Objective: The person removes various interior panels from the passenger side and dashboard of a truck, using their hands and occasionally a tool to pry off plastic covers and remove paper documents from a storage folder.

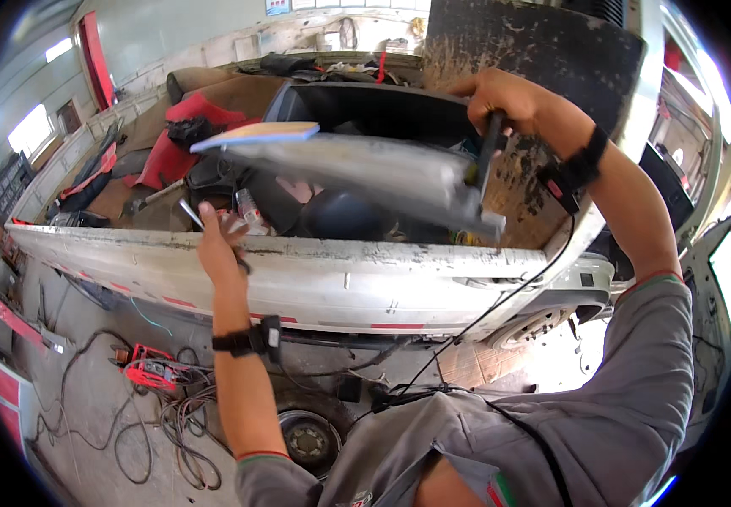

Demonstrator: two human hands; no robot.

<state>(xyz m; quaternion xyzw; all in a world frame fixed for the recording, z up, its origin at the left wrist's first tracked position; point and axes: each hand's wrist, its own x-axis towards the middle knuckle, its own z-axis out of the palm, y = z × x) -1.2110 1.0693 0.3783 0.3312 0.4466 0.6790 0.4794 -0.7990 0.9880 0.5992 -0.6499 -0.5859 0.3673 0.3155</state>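
At the truck bed's near side wall, my left hand is closed around a slim silvery rod-like piece, whose tip points up and left. Over the bed, my right hand has its fingers wrapped round a dark bar at the right end of a long grey panel. Motion smears the panel, and its exact kind is unclear. A flat blue-edged piece with a tan top lies along its far left end. Behind the panel stands a dark open box, its contents partly hidden.
Loose clutter fills the bed: red cloth, a clear plastic bottle and a hammer-like tool. The white side wall crosses before me. On the floor lie a red machine, coiled cables and a wheel.
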